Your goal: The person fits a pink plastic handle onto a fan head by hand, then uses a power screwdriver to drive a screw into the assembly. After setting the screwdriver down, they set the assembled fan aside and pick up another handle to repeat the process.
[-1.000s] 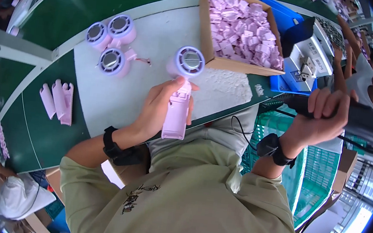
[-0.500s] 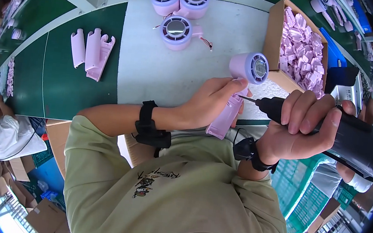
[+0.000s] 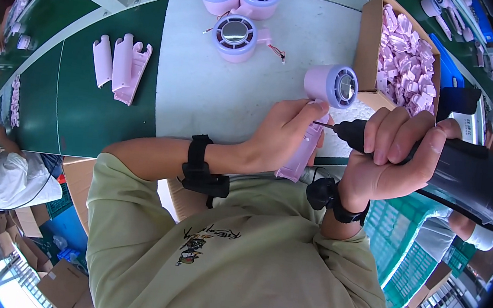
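My left hand (image 3: 282,131) is closed around the neck of a pink handheld fan (image 3: 324,85), whose round purple-rimmed head points up and right. Below the fingers the fan's handle (image 3: 298,157) slants down toward my lap, its open inner side showing. My right hand (image 3: 402,150) grips a black electric screwdriver (image 3: 468,179) lying nearly level. The thin bit of that screwdriver reaches left to the handle just under the fan head, beside my left thumb. Whether a screw sits at its tip is too small to tell.
Three more fan heads (image 3: 234,36) stand on the white mat (image 3: 199,88), some with loose wires. Several pink handle shells (image 3: 121,67) lie on the green table at left. A cardboard box (image 3: 368,46) full of small pink parts stands at right. Green crates (image 3: 397,244) are below it.
The screwdriver's bit has shifted slightly left and up, closer to the handle. The handle has turned a little in my left hand, and its inner side looks narrower.
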The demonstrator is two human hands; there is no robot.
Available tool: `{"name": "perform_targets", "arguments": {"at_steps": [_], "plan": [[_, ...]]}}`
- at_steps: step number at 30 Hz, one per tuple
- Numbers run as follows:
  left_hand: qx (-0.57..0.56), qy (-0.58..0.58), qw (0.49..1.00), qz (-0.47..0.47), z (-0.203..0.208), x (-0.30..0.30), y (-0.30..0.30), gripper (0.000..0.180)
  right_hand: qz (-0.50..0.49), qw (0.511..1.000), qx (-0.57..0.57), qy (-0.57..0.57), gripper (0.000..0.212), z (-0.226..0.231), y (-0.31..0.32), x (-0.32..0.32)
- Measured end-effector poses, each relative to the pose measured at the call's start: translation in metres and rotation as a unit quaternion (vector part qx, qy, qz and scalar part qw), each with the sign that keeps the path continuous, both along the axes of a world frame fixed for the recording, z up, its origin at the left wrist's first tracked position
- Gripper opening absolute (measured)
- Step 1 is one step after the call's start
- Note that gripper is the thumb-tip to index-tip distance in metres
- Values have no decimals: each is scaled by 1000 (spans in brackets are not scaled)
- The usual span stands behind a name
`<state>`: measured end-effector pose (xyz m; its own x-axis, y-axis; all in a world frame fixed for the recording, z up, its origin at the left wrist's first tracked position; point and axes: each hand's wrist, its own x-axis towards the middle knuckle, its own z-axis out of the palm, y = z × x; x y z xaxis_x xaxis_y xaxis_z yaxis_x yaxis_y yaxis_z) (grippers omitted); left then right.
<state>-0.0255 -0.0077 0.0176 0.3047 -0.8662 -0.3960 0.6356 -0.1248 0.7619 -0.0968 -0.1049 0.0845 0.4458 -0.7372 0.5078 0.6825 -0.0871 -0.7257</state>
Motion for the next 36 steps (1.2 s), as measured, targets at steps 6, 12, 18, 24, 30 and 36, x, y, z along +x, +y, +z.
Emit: {"name": "perform_targets", "arguments": {"at_steps": [6,12,18,24,30,36], "plan": [[18,-3,1000,16,4,2,-4,44,-24,999,-48,-8,14,-7,-2,6],[10,-15,1000,-3,4,2,-7,44,-49,997,-55,-32,18,1,-3,6],[9,-171,979,-107,39,34,-22,52,-97,989,56,-93,23,42,-39,-57],[21,-185,981,-55,80,125,-85,65,-222,973,61,17,28,31,-78,-102],[84,-346,932,-65,69,128,-88,62,-306,946,44,97,29,19,-95,-113],[62,-614,786,40,105,120,43,37,-365,908,-26,201,34,18,-117,-126]]}}
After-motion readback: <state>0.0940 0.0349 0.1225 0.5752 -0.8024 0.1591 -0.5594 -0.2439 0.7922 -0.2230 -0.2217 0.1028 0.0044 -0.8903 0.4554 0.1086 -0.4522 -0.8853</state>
